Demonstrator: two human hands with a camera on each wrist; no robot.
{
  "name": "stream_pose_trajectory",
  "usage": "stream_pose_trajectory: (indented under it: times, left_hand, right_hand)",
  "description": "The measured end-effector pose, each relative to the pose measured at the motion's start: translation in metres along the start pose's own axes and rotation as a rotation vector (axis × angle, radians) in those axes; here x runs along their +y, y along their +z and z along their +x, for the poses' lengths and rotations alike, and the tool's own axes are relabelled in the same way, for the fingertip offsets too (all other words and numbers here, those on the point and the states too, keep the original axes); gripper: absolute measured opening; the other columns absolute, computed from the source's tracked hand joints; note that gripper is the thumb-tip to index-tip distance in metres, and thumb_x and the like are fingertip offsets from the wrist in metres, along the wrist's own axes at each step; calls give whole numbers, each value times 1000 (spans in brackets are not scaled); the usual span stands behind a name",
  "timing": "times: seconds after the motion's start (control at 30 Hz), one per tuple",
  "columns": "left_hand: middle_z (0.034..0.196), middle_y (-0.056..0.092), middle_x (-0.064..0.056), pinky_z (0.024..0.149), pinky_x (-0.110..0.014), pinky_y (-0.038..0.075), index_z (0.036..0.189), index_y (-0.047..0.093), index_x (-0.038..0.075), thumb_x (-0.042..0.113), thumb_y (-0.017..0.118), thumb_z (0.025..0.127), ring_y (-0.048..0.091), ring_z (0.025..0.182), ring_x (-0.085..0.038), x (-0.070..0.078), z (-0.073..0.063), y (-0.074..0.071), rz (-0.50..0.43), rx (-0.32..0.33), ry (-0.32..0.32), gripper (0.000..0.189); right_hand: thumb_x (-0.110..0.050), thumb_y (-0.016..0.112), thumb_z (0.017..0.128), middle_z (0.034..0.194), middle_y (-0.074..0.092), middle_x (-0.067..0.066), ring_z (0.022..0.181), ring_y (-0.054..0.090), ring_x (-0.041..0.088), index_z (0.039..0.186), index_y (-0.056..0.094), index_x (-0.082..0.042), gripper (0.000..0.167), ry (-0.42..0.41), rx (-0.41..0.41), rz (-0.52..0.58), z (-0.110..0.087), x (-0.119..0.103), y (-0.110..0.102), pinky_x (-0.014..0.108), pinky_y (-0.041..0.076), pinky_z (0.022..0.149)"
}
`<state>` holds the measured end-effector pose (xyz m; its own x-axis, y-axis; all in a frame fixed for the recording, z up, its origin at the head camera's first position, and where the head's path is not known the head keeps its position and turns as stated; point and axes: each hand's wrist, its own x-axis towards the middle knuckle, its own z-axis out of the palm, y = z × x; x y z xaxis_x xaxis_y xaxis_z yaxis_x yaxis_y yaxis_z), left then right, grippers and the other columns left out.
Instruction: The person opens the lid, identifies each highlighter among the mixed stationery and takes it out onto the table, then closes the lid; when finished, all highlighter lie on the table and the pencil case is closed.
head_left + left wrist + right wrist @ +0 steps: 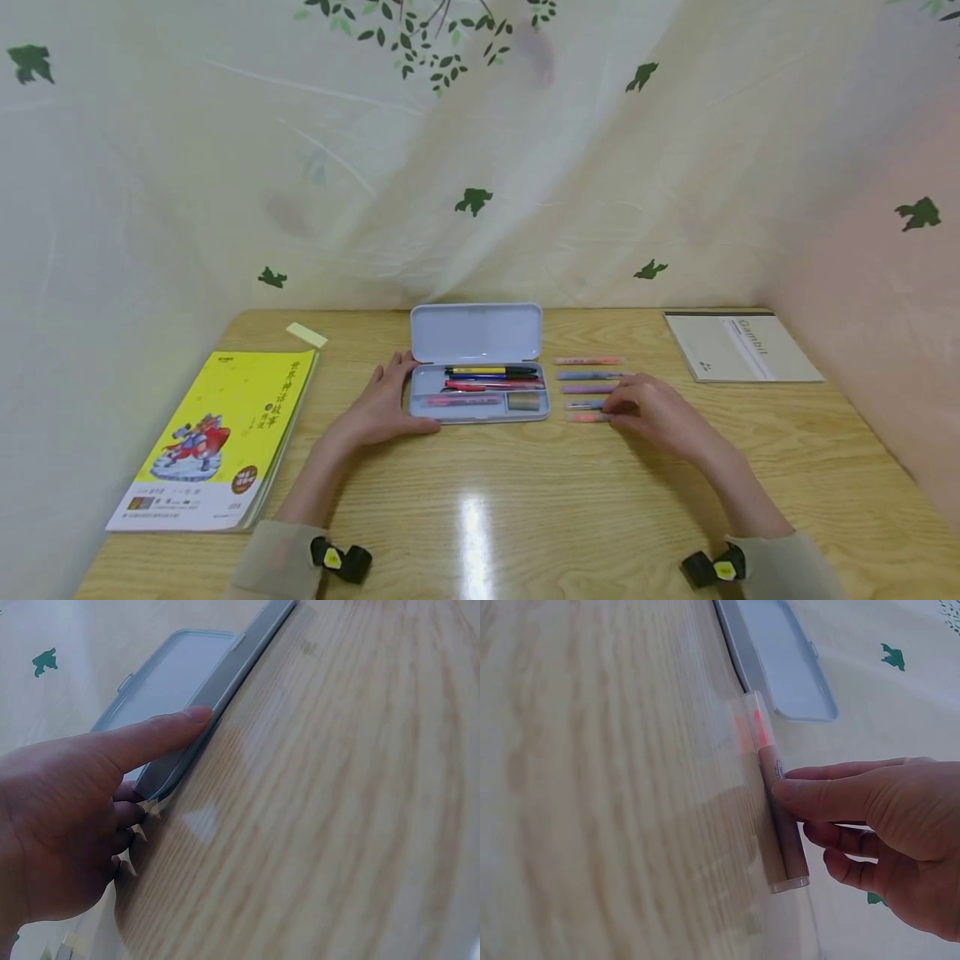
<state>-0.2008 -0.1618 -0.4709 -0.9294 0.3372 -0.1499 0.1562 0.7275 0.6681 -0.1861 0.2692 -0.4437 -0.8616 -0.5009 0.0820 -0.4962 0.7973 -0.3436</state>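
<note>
An open pale blue pencil case (480, 420) lies near the far edge of the table, its lid (476, 333) tipped back. Several pens (491, 371), a pink highlighter (463, 401) and a small grey-brown block (522, 402) are inside. My left hand (382, 404) grips the case's left end, thumb along the front wall and fingers round the side. To the right, my right hand (652, 412) pinches the nearest of a row of pens, an orange highlighter (784, 817) with a clear cap, between thumb and forefinger. Its fingers partly cover the blue pen (585, 406) behind.
Beyond the right hand lie a purple pen (587, 389), a blue pen (588, 376) and an orange highlighter (589, 361). A yellow book (217, 442) is at left, with a pale yellow strip (307, 335) behind it. A grey notebook (738, 346) lies at back right.
</note>
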Motion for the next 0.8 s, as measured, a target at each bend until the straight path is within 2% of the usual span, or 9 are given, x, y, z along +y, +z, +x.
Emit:
stream_pose_trajectory:
  times: [0.2,0.4,0.6,0.8]
  left_hand:
    - [173,13,-20,133,-58,0,158,29,6,48,87,78,4,162,-41,0,0,-1,1,2,0,107]
    - [173,13,-20,132,-58,-1,157,30,6,47,87,78,3,162,-42,1,0,0,-5,-2,-8,105]
    - [173,12,-20,132,-58,-1,157,30,5,47,87,79,3,162,-42,0,-1,-1,-9,-2,-9,106]
    - [173,13,-21,132,-59,-1,156,30,4,46,87,79,3,161,-44,1,0,-1,-9,2,10,105]
  right_hand:
    - [-9,83,84,93,73,-9,90,65,11,93,79,-20,15,9,18,7,1,-1,-3,36,57,80]
    - [-12,77,92,94,73,-5,88,64,9,105,79,-14,14,51,57,82,12,-11,-9,34,57,79]
    - [-15,73,96,103,75,0,93,67,13,120,75,-11,25,31,104,206,39,-42,-7,36,60,84]
    - [-12,70,98,114,75,9,100,68,17,127,71,-6,30,-71,62,343,66,-83,10,39,61,91]
